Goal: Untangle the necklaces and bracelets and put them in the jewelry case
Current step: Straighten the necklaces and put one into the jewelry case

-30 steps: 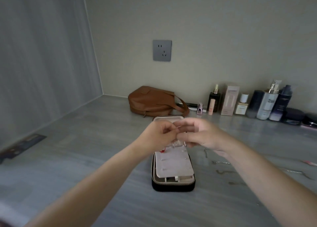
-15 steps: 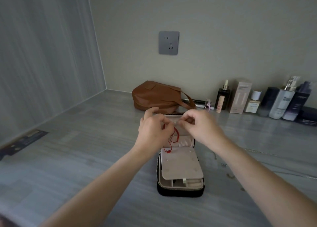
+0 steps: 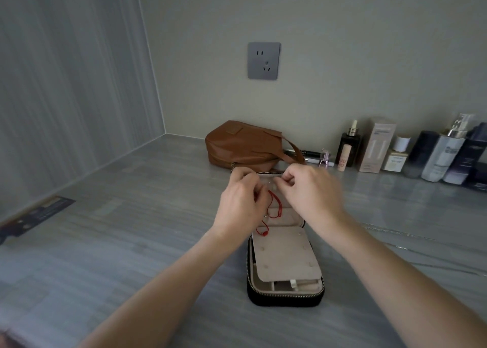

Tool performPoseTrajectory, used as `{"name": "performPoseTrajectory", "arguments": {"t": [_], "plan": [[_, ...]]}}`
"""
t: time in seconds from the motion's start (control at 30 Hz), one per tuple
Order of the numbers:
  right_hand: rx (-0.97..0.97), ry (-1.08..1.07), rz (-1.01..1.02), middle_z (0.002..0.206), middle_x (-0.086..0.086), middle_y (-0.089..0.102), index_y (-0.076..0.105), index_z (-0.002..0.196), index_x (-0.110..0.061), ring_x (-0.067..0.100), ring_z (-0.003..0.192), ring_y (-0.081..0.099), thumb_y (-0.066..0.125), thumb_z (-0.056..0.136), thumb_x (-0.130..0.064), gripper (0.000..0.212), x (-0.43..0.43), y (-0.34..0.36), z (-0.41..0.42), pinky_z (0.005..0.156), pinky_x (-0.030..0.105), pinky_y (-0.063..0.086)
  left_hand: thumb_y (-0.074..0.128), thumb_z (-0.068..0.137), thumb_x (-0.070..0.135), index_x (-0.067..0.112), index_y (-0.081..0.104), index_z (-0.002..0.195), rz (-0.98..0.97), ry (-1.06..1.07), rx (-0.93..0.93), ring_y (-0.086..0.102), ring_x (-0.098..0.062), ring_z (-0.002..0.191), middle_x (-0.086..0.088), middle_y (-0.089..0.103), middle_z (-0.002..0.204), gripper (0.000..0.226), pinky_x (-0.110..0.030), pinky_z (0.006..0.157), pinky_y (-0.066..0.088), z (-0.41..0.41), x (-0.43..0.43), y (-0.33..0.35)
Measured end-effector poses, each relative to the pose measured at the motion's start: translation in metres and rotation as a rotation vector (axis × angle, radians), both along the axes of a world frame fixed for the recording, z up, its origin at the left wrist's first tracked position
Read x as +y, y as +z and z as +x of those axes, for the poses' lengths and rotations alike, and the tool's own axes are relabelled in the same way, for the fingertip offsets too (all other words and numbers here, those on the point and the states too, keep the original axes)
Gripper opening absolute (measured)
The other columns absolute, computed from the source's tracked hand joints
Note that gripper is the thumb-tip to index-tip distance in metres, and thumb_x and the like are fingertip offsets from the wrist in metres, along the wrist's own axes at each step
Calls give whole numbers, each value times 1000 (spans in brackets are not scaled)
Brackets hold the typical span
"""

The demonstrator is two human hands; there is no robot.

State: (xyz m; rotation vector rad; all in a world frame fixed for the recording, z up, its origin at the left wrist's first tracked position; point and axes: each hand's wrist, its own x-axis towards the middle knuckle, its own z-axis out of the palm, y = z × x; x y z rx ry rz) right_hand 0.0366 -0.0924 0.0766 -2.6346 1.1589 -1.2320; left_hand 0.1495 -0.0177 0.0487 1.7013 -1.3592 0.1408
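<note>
Where the red bracelet (image 3: 274, 208) dangles, left hand (image 3: 241, 202) and right hand (image 3: 308, 192) pinch it.

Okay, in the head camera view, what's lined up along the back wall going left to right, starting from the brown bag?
brown bag → small pink bottle → dark dropper bottle → tall beige box → small cream jar → pale pump bottle. The dark bottles around the pump bottle overlap, so they're left out.

Left hand (image 3: 241, 206) and right hand (image 3: 312, 193) pinching red bracelet (image 3: 276, 202), open jewelry case (image 3: 286, 299) beneath, brown bag (image 3: 242, 145) behind
</note>
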Motion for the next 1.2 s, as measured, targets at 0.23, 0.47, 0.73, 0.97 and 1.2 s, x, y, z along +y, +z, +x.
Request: {"name": "performPoseTrajectory", "arguments": {"t": [0.23, 0.47, 0.73, 0.97, 1.2], "plan": [[-12, -37, 239, 77, 1, 69, 70, 72, -21, 23, 80, 64, 68, 76, -41, 20, -5, 5, -4, 64, 30, 49, 58, 86, 18, 15, 40, 67, 6, 12, -51, 46, -13, 60, 5, 43, 97, 26, -16, 53, 31, 0, -1, -2], [83, -45, 311, 65, -1, 63, 61, 62, -20, 23, 73, 62, 66, 77, -43, 28, -2, -3, -12, 59, 27, 42, 64, 84, 24, 10, 49, 70, 13, 18, -14, 49, -9, 72, 11, 41, 101, 25, -16, 63, 33, 5, -2, -9], [282, -15, 318, 72, -7, 68, 66, 68, -24, 15, 73, 63, 64, 75, -48, 26, 22, 3, -48, 62, 27, 48, 76, 71, 34, 11, 60, 79, 102, 22, -39, 44, -5, 121, 2, 48, 124, 28, -16, 81, 33, 4, 7, -4], [341, -6, 506, 62, -11, 66, 65, 66, -28, -1, 54, 60, 72, 72, -42, 17, 35, 28, -168, 59, 23, 51, 72, 72, 41, 20, 63, 92, 261, 73, -90, 32, -28, 132, -6, 37, 144, 31, -38, 103, 32, -15, 31, 9], [478, 45, 733, 79, -4, 72, 65, 70, -34, -7, 58, 54, 80, 66, -30, 16, 40, 7, -286, 66, 20, 45, 64, 78, 49, 26, 57, 112, 280, 146, -211, 2, -29, 144, -5, 15, 155, 41, -59, 112, 3, -77, 31, 18]]}}
